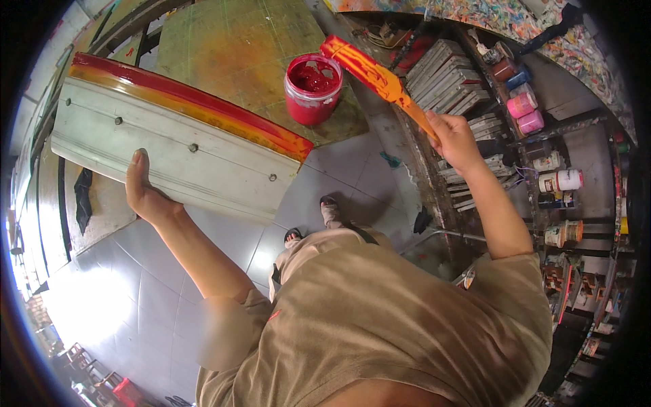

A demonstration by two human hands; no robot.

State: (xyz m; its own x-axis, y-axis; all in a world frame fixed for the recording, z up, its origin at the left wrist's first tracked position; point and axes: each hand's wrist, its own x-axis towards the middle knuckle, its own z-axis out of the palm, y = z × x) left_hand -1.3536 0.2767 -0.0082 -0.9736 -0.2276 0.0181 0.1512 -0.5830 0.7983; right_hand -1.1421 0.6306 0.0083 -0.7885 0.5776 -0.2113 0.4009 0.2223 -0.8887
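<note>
My left hand (152,193) grips a wide screen-printing squeegee (169,149) from below, its thumb lying on the pale bolted holder and its other fingers hidden behind. Red ink coats the squeegee's amber blade, which faces away from me. In my right hand (456,141) is the handle of an orange spatula (371,73), raised at a slant and smeared with red ink toward its broad far end. Between the two tools, a tub of red ink (313,98) stands uncovered on the stained board, ink streaked over its rim. The spatula's tip is just right of the tub's mouth.
The greenish board (237,41) bears orange and red stains. To the right, stacked flat frames (447,78) fill a rack, with pink ink bottles (525,112) and several paint tubs on shelves beyond. A dark cloth (83,200) hangs at left. Grey floor tiles (163,271) lie below.
</note>
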